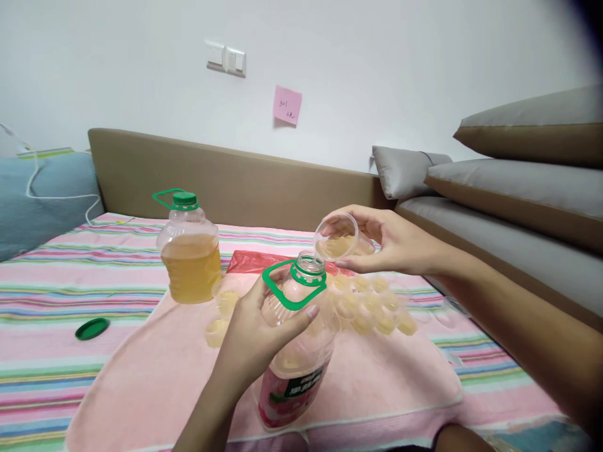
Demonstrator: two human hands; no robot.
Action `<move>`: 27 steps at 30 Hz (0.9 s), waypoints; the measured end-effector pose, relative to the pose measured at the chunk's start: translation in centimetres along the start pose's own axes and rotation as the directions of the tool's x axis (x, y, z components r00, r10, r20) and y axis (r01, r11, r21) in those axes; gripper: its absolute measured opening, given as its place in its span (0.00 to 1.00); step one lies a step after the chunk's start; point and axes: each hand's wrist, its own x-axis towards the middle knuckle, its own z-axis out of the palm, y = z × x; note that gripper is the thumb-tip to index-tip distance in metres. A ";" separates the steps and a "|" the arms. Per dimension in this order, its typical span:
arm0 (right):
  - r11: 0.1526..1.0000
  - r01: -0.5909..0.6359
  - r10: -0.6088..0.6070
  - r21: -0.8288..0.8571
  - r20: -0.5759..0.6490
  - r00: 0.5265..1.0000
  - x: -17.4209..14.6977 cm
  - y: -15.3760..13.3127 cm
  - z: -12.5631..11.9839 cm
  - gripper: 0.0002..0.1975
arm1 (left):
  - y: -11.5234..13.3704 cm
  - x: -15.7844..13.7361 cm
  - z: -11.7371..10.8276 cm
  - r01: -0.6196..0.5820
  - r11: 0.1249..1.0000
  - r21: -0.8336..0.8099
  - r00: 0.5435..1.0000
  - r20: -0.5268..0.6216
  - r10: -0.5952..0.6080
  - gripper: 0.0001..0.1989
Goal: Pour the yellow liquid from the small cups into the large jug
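Observation:
My left hand (259,326) is wrapped round the upper part of a large clear plastic bottle (294,392) with a pink label and a green carry ring (294,304). The bottle's mouth is uncapped. My right hand (377,238) grips a clear plastic cup (336,237), tilted with its rim at the bottle's mouth, pale yellow liquid inside it. Behind the bottle, several cups of yellow liquid (362,304) stand grouped on a pink cloth, and a couple more cups (217,333) are to the left, partly hidden by my left hand.
A capped bottle of amber liquid (191,267) stands back left, with a loose green cap (92,328) nearer me. Red plastic (254,260) lies behind the cups. Grey cushions (513,232) are stacked on the right. A headboard (235,176) runs along the wall.

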 end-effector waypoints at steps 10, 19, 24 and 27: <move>0.999 0.023 -0.022 -0.035 0.033 0.999 0.0 -0.5 -0.2 0.26 | 0.0 0.1 0.1 -0.001 1.000 -0.005 1.000 0.005 0.001 0.29; 0.998 0.018 -0.015 -0.060 0.041 0.999 0.1 -1.0 -0.3 0.24 | 0.0 0.0 -0.1 -0.002 1.000 0.001 1.000 0.011 0.002 0.30; 0.997 0.024 -0.021 -0.069 0.045 0.999 0.2 -1.2 -0.3 0.23 | -0.1 0.1 0.0 0.007 1.000 0.012 1.000 0.003 -0.007 0.30; 0.997 0.020 -0.016 -0.079 0.054 0.998 0.4 -1.2 -0.3 0.23 | -0.1 0.1 0.0 -0.005 1.000 0.012 1.000 0.009 0.005 0.30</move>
